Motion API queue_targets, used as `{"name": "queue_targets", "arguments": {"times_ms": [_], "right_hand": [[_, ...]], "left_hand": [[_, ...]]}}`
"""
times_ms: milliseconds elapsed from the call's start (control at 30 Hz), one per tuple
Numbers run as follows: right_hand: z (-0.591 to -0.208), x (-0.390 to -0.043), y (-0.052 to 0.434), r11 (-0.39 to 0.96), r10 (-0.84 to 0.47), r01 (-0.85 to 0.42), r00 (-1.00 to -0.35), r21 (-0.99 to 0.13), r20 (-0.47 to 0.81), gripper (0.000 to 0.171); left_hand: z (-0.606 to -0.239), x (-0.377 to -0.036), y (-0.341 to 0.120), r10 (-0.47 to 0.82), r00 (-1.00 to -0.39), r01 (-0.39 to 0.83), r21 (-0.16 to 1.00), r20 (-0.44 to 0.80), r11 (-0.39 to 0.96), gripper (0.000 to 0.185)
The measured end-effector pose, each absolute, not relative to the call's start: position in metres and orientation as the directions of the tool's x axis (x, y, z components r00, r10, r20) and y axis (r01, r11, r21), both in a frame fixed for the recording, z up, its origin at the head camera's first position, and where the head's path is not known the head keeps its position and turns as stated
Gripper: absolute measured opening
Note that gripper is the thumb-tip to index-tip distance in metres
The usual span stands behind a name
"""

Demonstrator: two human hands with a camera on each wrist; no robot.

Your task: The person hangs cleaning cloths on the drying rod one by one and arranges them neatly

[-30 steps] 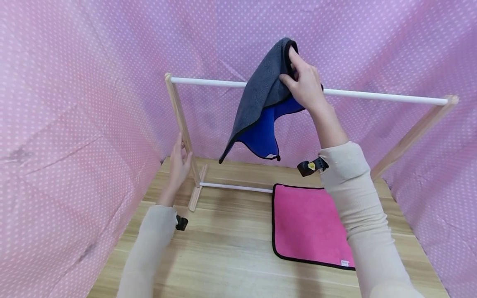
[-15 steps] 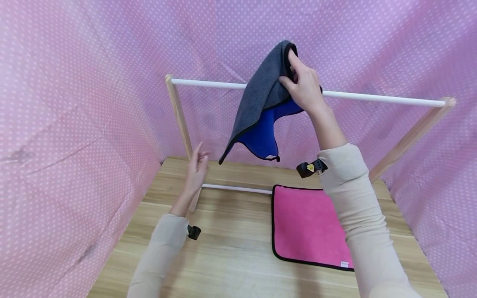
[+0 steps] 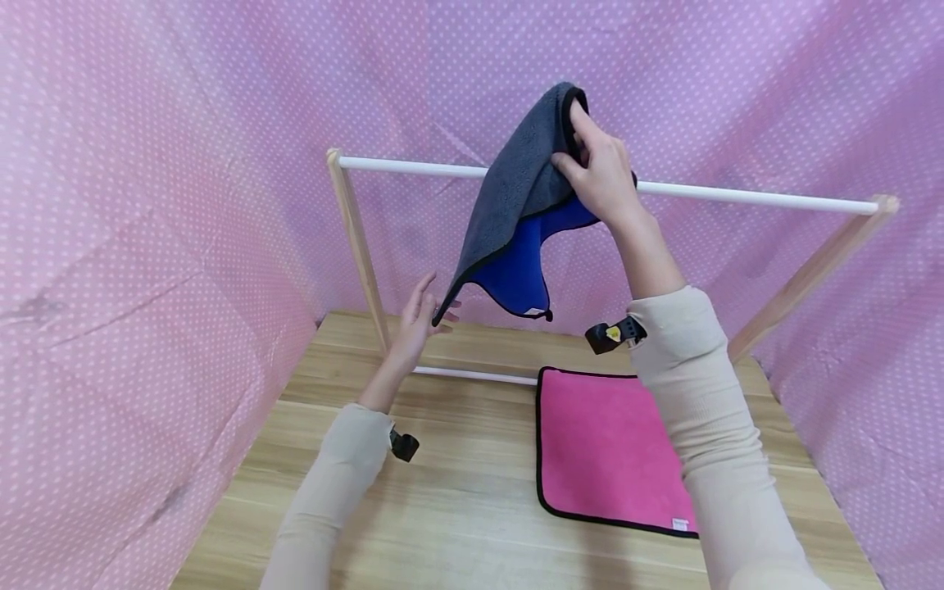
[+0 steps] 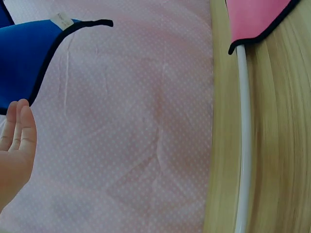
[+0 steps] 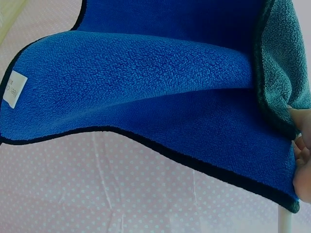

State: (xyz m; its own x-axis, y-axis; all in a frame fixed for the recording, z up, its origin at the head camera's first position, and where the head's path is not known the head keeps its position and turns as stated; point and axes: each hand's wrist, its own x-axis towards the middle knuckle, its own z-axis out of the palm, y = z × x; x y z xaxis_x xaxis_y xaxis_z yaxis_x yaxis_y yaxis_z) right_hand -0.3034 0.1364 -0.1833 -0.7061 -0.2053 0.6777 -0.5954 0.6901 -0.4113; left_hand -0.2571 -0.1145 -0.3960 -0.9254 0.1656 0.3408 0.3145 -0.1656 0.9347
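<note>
A grey and blue towel (image 3: 509, 184) with black edging hangs over the front of the rack's white top rod (image 3: 752, 195). My right hand (image 3: 606, 176) grips its upper edge, thumb on the near side. The right wrist view shows the towel's blue side (image 5: 146, 73) with a white label (image 5: 15, 89). My left hand (image 3: 415, 328) is at the towel's low left corner, fingers spread fairly straight and partly behind it. In the left wrist view, the fingertips of the left hand (image 4: 18, 150) come right to the blue towel's (image 4: 24, 60) black edge.
A pink towel (image 3: 608, 442) with black edging lies flat on the wooden table (image 3: 457, 508), partly under my right forearm. Wooden posts (image 3: 360, 246) hold the rack, with a lower white rod (image 3: 479, 375) near the table. Dotted pink curtain (image 3: 184, 205) surrounds everything.
My left hand has moved right, from beside the rack's left post to the hanging corner of the grey and blue towel. My right hand keeps its grip, nearly still.
</note>
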Motion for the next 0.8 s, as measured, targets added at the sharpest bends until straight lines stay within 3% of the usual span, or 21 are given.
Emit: {"name": "queue_targets", "arguments": {"times_ms": [400,500,800], "right_hand": [[-0.182,-0.302,0.136,0.686,-0.205,-0.599,-0.704,-0.413,0.68,0.053],[-0.182,-0.302,0.136,0.682,-0.208,-0.603,-0.702,-0.413,0.681,0.053],[-0.181,-0.302,0.139,0.617,-0.205,-0.607,-0.738,-0.5,0.643,0.059]], "left_hand": [[-0.386,-0.26,-0.102,0.248,-0.932,0.151,0.905,0.265,-0.399,0.049],[-0.377,-0.262,-0.101,0.232,-0.94,0.12,0.878,0.251,-0.464,0.056],[-0.343,-0.263,-0.115,0.23,-0.929,0.173,0.889,0.291,-0.424,0.072]]}}
